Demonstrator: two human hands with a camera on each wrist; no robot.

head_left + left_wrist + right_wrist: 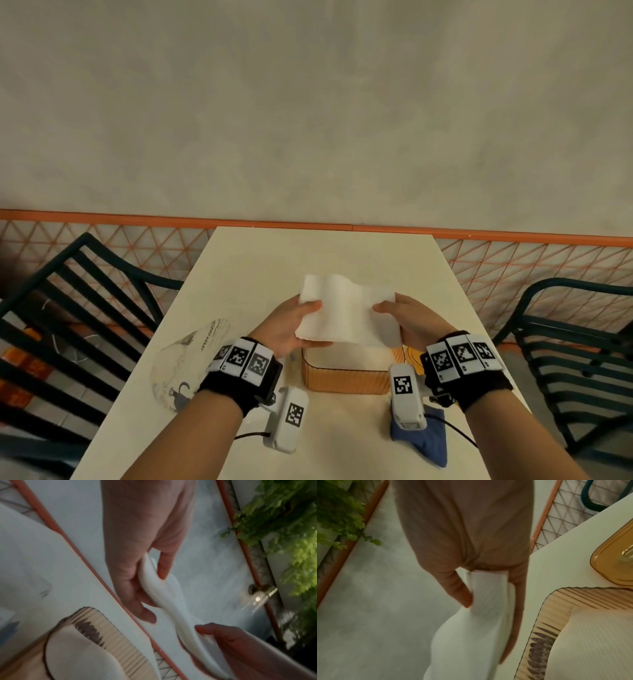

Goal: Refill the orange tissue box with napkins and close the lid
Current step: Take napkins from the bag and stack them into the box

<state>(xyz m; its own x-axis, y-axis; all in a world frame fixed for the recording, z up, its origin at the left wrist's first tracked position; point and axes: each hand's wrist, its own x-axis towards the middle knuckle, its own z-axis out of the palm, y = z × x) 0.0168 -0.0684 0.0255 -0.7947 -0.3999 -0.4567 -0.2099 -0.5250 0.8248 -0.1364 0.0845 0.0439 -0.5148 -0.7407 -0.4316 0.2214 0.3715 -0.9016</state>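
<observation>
Both hands raised over the cream-coloured surface [239,274], sharing one stack of white napkins [342,313]. Left hand [287,325] takes the left end: thumb on top, fingers curled beneath, grip closed on the paper. Right hand [411,318] takes the right end the same way, thumb over the top edge, grip closed on the stack. The left wrist view shows the stack sagging and twisting between the two holds, soft and pliable. The right wrist view shows its end face: many thin layers, a fine embossed weave on the top sheet, pinched between thumb and fingers.

Stack is held in the air above the far edge of the orange tissue box [346,378], not touching it so far as the head view tells. Box stands on the surface just in front of the wrists, open at the top. Rectangular with rounded corners, translucent orange plastic, walls finely ribbed with vertical grooves, a thin dark line along the rim. White paper already lies inside, seen in both wrist views.

The lid [614,561] lies on the surface beside the box to its right: smooth amber translucent plastic, rounded corners.

Left of the box, a crumpled clear plastic wrapper [188,363] with printed lettering. Near edge, right: a blue cloth [421,442]. Dark slatted chairs [68,308] flank the surface; orange wire lattice and a mottled grey wall behind.
</observation>
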